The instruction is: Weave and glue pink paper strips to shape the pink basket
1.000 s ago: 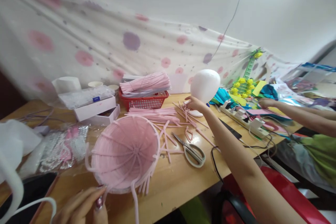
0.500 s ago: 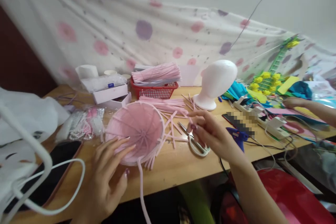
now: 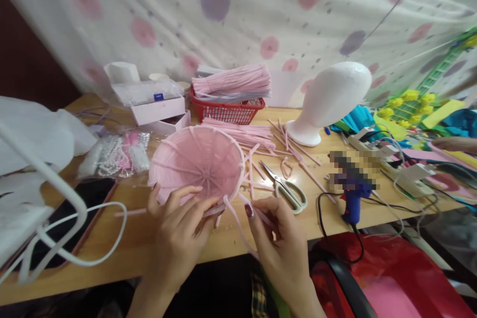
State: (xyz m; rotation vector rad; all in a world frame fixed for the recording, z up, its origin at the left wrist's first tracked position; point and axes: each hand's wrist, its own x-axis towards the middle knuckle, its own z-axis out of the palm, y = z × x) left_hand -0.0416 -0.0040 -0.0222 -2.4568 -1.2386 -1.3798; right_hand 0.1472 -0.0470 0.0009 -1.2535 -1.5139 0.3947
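Note:
A pink bowl-shaped piece (image 3: 201,159), ribbed with pipe cleaners meeting at its centre, lies tilted with its hollow side toward me. My left hand (image 3: 184,216) grips its near rim, fingers over the edge and thumb partly hidden. My right hand (image 3: 278,233) pinches a short pink pipe cleaner (image 3: 241,198) just right of the rim. A longer pink strand (image 3: 238,223) hangs from the near rim and passes behind my right hand. Scissors (image 3: 285,189) with pale handles lie just beyond that hand. Loose pink pipe cleaners (image 3: 242,134) are scattered behind the bowl-shaped piece.
A red basket (image 3: 227,112) of pipe cleaner bundles stands at the back, beside a white foam head (image 3: 331,94). A blue glue gun (image 3: 352,203) and power strips (image 3: 406,179) are at right. A phone (image 3: 74,223) and white cable lie left. Another person's hand (image 3: 454,144) shows far right.
My right hand has come from beside the scissors to the near rim with a pipe cleaner. My left hand has closed on the rim, and the bowl-shaped piece is tilted more. The view has shifted.

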